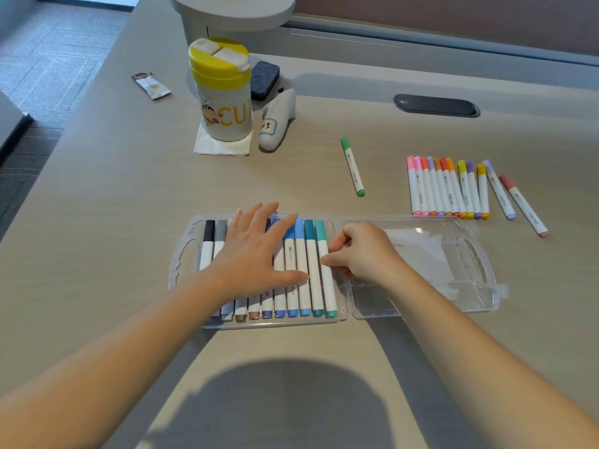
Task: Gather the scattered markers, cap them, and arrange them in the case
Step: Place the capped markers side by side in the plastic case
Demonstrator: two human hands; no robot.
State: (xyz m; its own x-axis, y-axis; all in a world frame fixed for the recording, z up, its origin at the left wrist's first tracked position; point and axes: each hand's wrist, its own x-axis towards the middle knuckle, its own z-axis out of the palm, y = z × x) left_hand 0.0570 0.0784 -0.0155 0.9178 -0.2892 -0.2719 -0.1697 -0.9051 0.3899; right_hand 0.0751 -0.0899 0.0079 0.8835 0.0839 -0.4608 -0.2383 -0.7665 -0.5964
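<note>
a pale wood-grain surface (129,222) carries a clear plastic case (421,306) lying open, its left half filled with a row of capped markers (301,270) running from black and grey through blues to teal. the left hand (256,251) lies flat with fingers spread across the middle of that row, pressing it down. the right hand (359,254) has its fingers curled in, tips against the teal marker (325,277) at the row's right end, apparently nudging it tight; i cannot tell if it truly pinches it. the case's right half holds no markers. a green marker (352,166) lies alone farther back, and a group of pink, orange, yellow and purple markers (453,189) waits well apart to the right, two of them splayed loose.

the risk here, as i judge it: lifting the flat hand too soon could let the packed row roll out of line, and a hard sideways push could ride one marker over its neighbour. the light case might also skid.
</note>
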